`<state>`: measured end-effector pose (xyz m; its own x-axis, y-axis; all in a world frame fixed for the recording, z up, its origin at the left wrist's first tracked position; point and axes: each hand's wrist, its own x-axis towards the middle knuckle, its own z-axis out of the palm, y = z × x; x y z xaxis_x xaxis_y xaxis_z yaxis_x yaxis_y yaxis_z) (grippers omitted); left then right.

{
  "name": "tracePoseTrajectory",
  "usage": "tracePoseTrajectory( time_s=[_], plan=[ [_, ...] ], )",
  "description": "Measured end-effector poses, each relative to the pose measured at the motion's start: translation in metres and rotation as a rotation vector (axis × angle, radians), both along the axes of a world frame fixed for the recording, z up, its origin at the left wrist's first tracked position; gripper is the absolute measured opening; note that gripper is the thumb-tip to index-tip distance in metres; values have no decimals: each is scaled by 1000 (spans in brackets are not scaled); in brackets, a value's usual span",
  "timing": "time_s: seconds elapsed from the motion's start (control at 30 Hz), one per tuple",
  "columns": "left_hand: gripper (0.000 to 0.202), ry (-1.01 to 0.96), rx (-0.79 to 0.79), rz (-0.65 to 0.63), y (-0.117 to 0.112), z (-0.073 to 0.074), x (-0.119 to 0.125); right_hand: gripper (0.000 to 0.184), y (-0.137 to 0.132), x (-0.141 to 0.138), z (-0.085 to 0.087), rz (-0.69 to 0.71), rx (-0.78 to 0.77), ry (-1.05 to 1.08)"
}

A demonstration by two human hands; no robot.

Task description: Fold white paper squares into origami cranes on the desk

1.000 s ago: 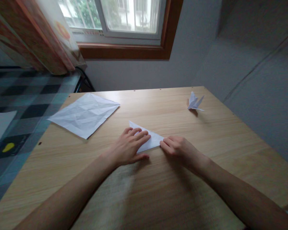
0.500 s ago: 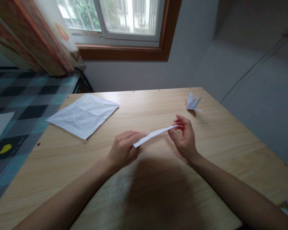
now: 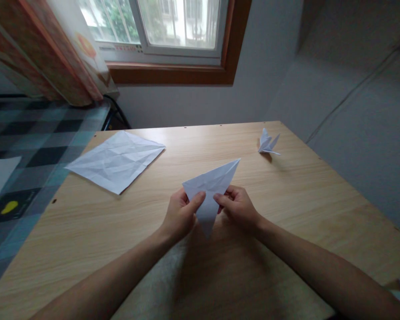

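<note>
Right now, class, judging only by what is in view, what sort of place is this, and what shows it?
Probably a room in a home, perhaps a bedroom: a flowered curtain hangs beside the window, and a checked cloth lies left of the wooden table.

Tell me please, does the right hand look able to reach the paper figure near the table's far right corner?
Probably yes: nothing stands between the right hand and the paper figure. But the hand grips the folded paper, so it would likely let go first.
</note>
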<state>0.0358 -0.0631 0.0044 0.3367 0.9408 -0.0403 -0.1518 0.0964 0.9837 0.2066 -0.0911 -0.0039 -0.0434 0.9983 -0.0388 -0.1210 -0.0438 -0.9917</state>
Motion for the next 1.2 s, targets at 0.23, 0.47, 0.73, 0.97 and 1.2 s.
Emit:
tracePoseTrajectory(
  time_s=[0.23,0.47,0.73,0.97,1.2],
  plan=[
    [36,-37,-31,51,18,-11,-9,30,3,7,-5,3,-13,-24],
    [36,-25,-58,66,22,-5,-10,33,5,12,-7,0,-16,-40],
    [51,229,348,229,13,-7,-10,27,1,8,-5,-158,39,-176],
    [106,450,691,-215,2,-16,-8,25,-5,0,-2,-94,220,-253],
    [95,509,720,-261,3,-15,-9,57,-1,-2,-9,33,119,-18]
  ],
)
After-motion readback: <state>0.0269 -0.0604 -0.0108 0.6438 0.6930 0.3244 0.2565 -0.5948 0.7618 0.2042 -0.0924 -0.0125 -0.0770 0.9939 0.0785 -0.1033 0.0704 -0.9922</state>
